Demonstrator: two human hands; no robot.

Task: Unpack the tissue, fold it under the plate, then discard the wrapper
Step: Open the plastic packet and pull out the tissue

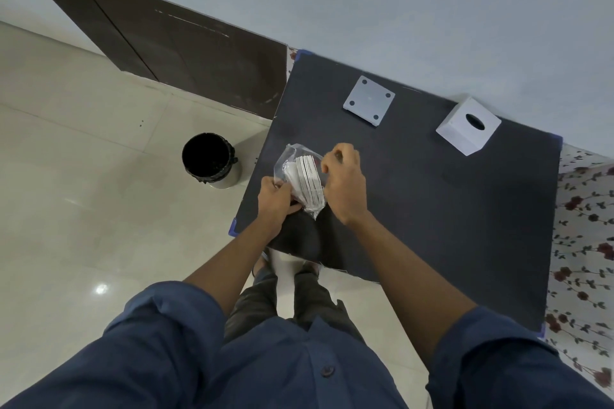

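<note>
Tissue pack (304, 181): clear wrapper (286, 159) pinched by left hand (275, 197) at 7 o'clock, right hand (344, 181) at 3. Risk: uneven pull spills tissues off table (432, 209).

Dark blue buttoned shirt (299, 372), sleeves rolled above the elbows, dark trousers (262, 302), bare forearms

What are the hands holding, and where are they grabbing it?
Both hands hold a clear plastic wrapper with a stack of white tissues inside. The left hand pinches its near-left edge; the right hand grips its right side.
</note>
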